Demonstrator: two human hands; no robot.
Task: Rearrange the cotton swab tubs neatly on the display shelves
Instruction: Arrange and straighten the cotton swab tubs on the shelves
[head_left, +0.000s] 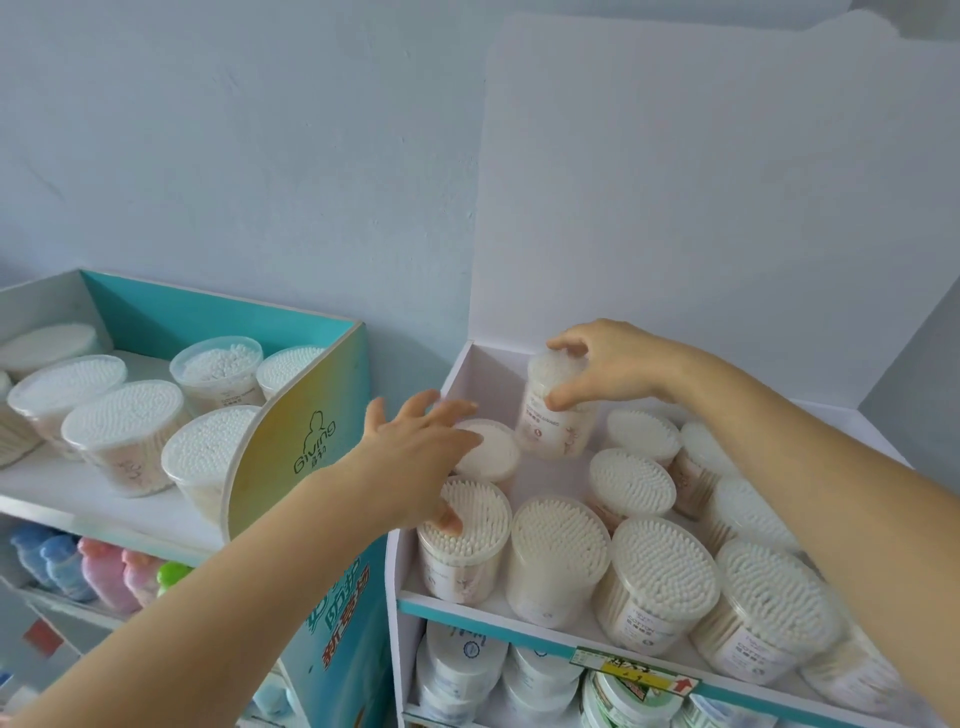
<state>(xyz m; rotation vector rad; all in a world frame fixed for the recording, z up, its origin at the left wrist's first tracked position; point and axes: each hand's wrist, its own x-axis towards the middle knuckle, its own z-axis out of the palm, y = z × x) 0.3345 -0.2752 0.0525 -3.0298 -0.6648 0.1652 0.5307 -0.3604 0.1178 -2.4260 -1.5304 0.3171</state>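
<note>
Several clear tubs of white cotton swabs stand on the top shelf (470, 610) of the white cardboard display. My right hand (610, 364) grips the lid end of a tilted tub (556, 421) at the back left of that shelf. My left hand (415, 457) reaches over the shelf's left corner with fingers spread. Its fingertips lie over a low tub (493, 452) at the back and its thumb touches the top of the front-left tub (467, 540). More tubs (662, 571) fill the front row.
A teal display (291, 447) to the left holds several more swab tubs (122, 431) on its top shelf, with coloured bottles (104, 571) below. Round white containers (467, 670) sit on the lower shelf of the white display. A tall white backboard (701, 208) rises behind.
</note>
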